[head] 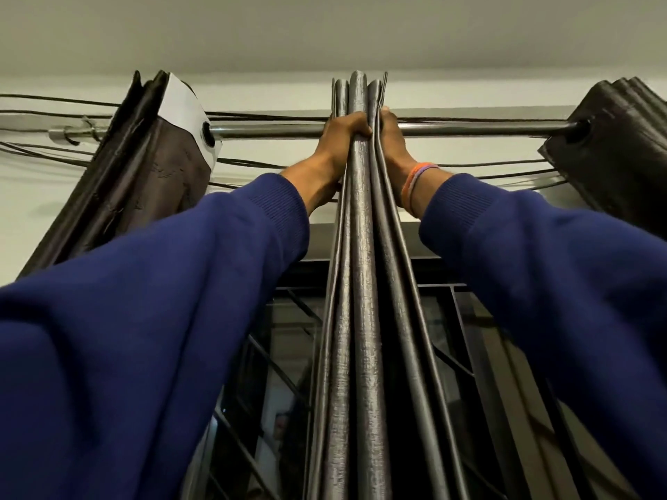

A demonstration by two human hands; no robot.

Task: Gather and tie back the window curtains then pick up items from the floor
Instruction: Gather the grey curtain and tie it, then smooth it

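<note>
Left hand (344, 131) grips the middle curtain (361, 247) folds; right hand (391, 138) presses opposite (fingers hidden), squeezing pleats together at the rod (270, 131).

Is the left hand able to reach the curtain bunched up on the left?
Probably yes. The left hand grips the middle curtain; bare curtain rod separates it from the left curtain, nothing between.
</note>
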